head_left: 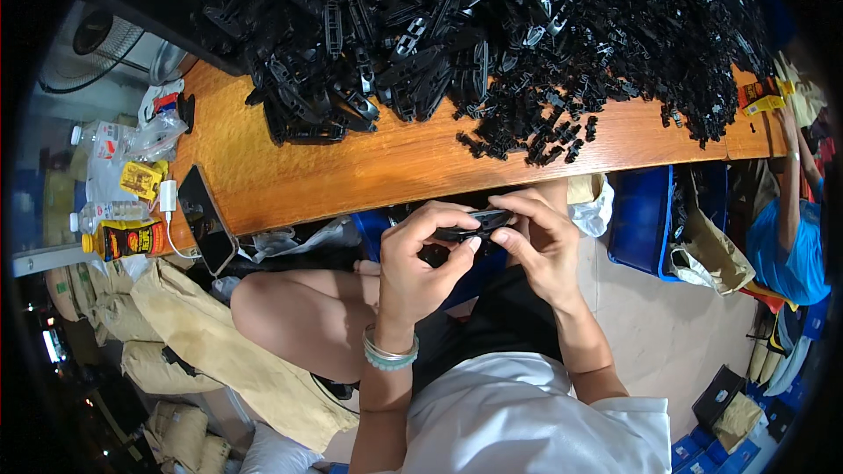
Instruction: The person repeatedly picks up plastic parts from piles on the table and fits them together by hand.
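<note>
A slim, long black plastic part [485,221] is held in front of me, just off the table's near edge. My left hand [417,259] pinches its left end between thumb and fingers. My right hand [543,246] grips the other end the same way, and the fingers of both hands hide much of it. Beyond them, long black plastic parts [399,53] lie heaped across the wooden table [303,171]. A spread of small black clips [536,127] lies by the heap, nearer to me.
At the left end are a phone [207,219] with a white charging cable, a yellow packet [143,179] and bottles. A blue crate [639,224] stands below the table at right. Another person in a blue shirt [786,250] works at the far right. A fan [92,48] stands upper left.
</note>
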A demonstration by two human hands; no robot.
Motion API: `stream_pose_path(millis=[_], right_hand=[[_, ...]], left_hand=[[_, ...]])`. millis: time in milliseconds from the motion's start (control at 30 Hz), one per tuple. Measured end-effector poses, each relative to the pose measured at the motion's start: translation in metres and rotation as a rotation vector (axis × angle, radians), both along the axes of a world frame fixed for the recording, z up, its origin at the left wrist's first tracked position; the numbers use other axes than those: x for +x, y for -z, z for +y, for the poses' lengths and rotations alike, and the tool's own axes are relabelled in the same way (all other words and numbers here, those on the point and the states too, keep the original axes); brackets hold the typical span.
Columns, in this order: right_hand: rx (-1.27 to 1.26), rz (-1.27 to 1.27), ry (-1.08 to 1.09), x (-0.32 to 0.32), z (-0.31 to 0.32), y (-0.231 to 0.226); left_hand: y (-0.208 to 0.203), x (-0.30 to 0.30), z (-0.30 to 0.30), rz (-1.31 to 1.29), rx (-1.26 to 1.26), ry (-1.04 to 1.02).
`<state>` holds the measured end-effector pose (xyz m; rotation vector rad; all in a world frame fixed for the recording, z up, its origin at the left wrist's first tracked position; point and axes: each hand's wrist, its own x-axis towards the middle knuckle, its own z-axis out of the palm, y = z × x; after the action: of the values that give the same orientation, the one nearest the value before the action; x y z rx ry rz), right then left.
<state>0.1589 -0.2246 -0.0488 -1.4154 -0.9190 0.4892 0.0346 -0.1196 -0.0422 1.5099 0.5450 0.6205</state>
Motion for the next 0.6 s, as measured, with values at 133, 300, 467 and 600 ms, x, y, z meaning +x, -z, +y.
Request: stream_pose_path(millis=[133,300,467,600], right_hand=[[-0.065,0.033,0.057,-0.002,-0.005,0.001],[-0.143,-0.027,0.134,0.012,-0.011,0.005],[-0.259,-0.633,0.576,0.062,-0.008,0.031],[-0.246,-0.693,0.597,0.071,-0.01,0.04]], left_hand=[[-0.006,0.004,-0.005,0.041,0.046,0.0],[0.013,0.004,0.006,-0.169,-0.513,-0.098],[0.002,0.041,0.042,-0.21,-0.291,-0.327],[-0.002,0.073,0.073,0.242,0.602,-0.437]])
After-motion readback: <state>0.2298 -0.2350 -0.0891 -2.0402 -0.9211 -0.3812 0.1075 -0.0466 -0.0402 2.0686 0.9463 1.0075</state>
